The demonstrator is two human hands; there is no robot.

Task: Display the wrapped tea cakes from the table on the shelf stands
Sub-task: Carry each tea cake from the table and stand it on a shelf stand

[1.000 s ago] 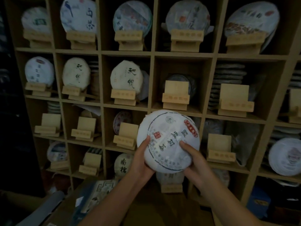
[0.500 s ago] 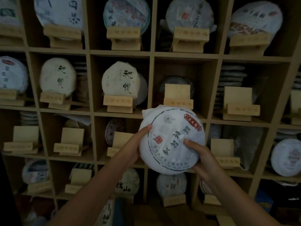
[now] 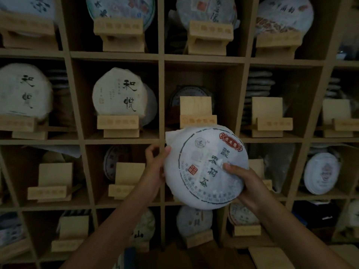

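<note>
I hold a round tea cake (image 3: 206, 167) in white paper with dark characters and a red label, tilted up in front of the shelf. My left hand (image 3: 155, 167) grips its left edge and my right hand (image 3: 242, 183) grips its lower right, thumb on the face. Just above the cake stands a bare wooden stand (image 3: 196, 113) in the middle cubby, with a dark cake behind it. Other bare stands sit to the right (image 3: 270, 117) and lower left (image 3: 124, 181).
The wooden shelf grid (image 3: 161, 98) fills the view. Wrapped cakes rest on stands in the top row (image 3: 120, 8) and middle left (image 3: 118, 92). Stacks of cakes (image 3: 258, 84) lie behind the right stand. A white cake (image 3: 320, 173) leans at the lower right.
The cake and both hands have risen toward the middle cubby's bare stand, and the view has come closer to the shelf.
</note>
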